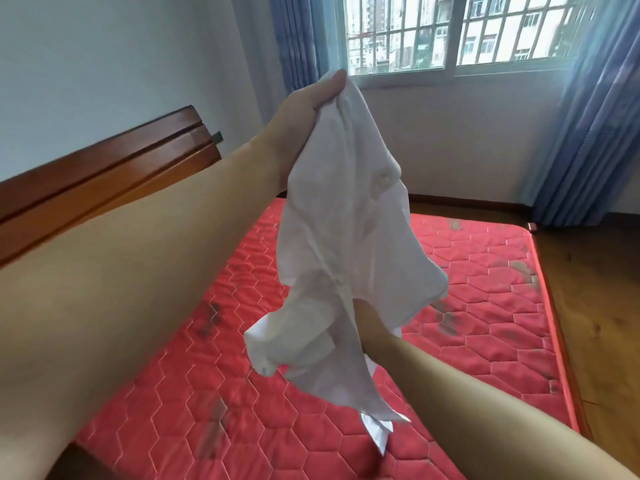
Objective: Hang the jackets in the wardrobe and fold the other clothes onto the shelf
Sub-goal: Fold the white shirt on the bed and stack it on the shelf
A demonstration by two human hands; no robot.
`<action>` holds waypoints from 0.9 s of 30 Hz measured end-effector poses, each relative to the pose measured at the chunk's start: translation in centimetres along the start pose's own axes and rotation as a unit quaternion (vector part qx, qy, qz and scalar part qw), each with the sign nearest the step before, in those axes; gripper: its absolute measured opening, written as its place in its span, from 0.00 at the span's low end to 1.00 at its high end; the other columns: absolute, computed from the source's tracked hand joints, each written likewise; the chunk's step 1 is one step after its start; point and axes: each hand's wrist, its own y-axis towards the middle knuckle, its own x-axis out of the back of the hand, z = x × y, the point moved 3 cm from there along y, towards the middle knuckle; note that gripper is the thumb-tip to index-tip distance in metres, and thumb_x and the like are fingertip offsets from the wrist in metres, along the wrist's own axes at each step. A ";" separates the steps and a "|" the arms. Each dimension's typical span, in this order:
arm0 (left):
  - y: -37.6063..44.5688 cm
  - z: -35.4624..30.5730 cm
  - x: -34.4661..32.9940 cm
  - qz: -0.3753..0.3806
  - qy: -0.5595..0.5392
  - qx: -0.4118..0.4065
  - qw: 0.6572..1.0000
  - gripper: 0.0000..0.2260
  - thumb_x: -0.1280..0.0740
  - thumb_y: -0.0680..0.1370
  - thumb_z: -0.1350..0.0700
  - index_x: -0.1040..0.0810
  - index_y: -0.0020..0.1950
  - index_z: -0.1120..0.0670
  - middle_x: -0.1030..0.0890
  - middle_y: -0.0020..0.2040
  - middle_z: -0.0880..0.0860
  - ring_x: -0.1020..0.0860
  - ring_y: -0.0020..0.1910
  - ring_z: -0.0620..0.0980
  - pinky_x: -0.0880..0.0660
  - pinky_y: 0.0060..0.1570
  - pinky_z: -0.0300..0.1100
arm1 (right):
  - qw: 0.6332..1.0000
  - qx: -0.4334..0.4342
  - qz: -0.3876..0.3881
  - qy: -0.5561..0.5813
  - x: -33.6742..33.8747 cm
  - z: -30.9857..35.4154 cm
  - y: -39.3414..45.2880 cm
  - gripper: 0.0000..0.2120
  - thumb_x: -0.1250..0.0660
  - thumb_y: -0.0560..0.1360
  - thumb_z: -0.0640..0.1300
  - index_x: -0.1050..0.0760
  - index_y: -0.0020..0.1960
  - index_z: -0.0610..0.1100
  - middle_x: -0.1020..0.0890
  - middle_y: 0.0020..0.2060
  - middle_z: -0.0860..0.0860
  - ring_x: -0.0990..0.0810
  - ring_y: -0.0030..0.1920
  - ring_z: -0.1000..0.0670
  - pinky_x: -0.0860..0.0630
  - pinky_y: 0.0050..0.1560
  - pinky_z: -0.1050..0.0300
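A white button-up shirt point(343, 216) hangs bunched in the air above the bed. My left hand point(308, 102) grips its top end, raised high in front of the window. Lower down, my right hand point(367, 320) holds the shirt near its middle, its fingers mostly hidden in the cloth. The shirt's lower end dangles just above the mattress. No wardrobe, shelf or jacket is in view.
Below lies a red quilted mattress point(485, 323) with dark stains. A wooden headboard point(104, 174) stands at the left. A barred window point(450, 32) with blue curtains point(588, 133) fills the far wall. Wooden floor point(595, 306) runs along the right side.
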 end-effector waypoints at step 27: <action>1.4 16.0 -3.9 0.068 0.317 -0.044 0.945 0.26 0.23 0.67 0.42 0.26 0.61 0.47 0.21 0.54 0.46 0.19 0.50 0.45 0.20 0.52 0.47 | 0.972 -0.012 -0.196 0.128 19.4 10.4 -4.6 0.09 0.38 0.76 0.48 0.20 0.46 0.46 0.18 0.38 0.49 0.17 0.38 0.47 0.19 0.50 0.48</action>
